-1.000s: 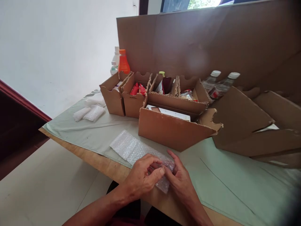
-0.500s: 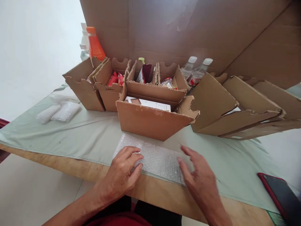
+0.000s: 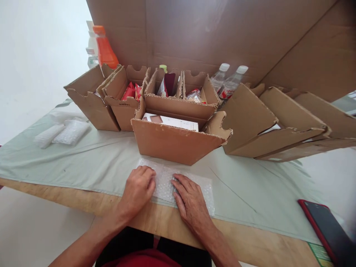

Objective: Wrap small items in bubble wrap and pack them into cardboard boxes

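Note:
A clear sheet of bubble wrap [image 3: 164,185] lies flat near the table's front edge, before the middle cardboard box. Over its left end, my left hand [image 3: 139,187] is closed, the fingers curled down onto the wrap; the fingertips are partly hidden. My right hand [image 3: 190,196] rests on the middle of the sheet with its fingers stretched forward and lying flat. The wrap's right end shows beyond that hand. Just behind the sheet stands the open cardboard box [image 3: 175,142] with a white carton [image 3: 178,123] inside.
Several cardboard bins [image 3: 125,115] with red packets [image 3: 130,92] and other goods line the back. More boxes [image 3: 244,122] stand at right. Behind are an orange bottle [image 3: 107,52] and clear bottles [image 3: 235,81]. Bubble-wrap pieces [image 3: 71,132] lie left, a phone [image 3: 325,226] right.
My right hand has moved left from the wrap's right end onto its middle and flattened. My left hand's fingers have curled at the left end. The view has shifted slightly.

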`<state>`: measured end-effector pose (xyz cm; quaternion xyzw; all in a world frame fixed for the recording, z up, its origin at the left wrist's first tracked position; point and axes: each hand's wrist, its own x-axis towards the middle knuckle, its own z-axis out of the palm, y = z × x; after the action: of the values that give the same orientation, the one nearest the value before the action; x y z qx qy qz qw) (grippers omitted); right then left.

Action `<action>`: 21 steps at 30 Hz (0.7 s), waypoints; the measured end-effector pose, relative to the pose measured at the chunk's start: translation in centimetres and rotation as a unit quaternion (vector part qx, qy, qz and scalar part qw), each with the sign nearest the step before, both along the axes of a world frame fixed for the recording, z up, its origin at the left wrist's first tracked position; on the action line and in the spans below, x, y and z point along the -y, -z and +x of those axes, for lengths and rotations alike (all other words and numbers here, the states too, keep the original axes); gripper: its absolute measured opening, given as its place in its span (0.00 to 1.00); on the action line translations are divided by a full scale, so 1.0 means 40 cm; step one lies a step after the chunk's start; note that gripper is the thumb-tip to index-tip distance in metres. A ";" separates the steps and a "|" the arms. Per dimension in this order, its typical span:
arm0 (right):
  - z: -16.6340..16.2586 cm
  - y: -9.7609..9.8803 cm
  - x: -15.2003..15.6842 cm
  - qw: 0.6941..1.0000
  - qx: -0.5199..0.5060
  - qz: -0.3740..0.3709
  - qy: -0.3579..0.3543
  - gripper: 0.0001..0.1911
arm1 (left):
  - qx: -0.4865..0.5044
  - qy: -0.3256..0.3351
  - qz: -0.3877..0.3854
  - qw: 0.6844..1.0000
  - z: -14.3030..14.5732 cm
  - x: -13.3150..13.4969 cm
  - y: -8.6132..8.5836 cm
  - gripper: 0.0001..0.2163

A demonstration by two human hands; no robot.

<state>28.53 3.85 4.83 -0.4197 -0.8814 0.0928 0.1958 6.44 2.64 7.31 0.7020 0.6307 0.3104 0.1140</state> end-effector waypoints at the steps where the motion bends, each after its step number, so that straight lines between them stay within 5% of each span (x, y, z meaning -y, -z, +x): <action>1: -0.001 0.000 0.001 1.000 0.002 0.005 -0.001 0.19 | 0.016 -0.009 0.001 1.000 -0.024 0.000 -0.010 0.07; 6: -0.008 0.000 0.000 1.000 -0.001 0.025 0.000 0.19 | 0.107 -0.196 -0.029 0.974 -0.202 0.010 -0.043 0.10; 11: -0.003 0.010 -0.001 1.000 -0.006 0.013 0.001 0.20 | -0.016 -0.288 -0.022 0.957 -0.296 0.038 -0.028 0.22; 14: 0.010 0.003 -0.003 1.000 0.001 0.007 -0.010 0.20 | -0.052 -0.240 0.069 0.967 -0.254 0.054 -0.028 0.17; 16: 0.014 -0.016 -0.008 1.000 0.006 0.002 -0.013 0.19 | -0.046 -0.146 0.102 0.983 -0.204 0.057 -0.034 0.13; 21: -0.088 -0.090 -0.024 0.999 0.022 -0.007 -0.026 0.17 | -0.093 0.058 0.064 0.992 -0.129 0.027 -0.028 0.13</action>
<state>25.00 4.80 8.45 -0.4001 -0.8954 0.0948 0.1710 1.28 1.55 8.42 0.7690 0.5759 0.2760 0.0273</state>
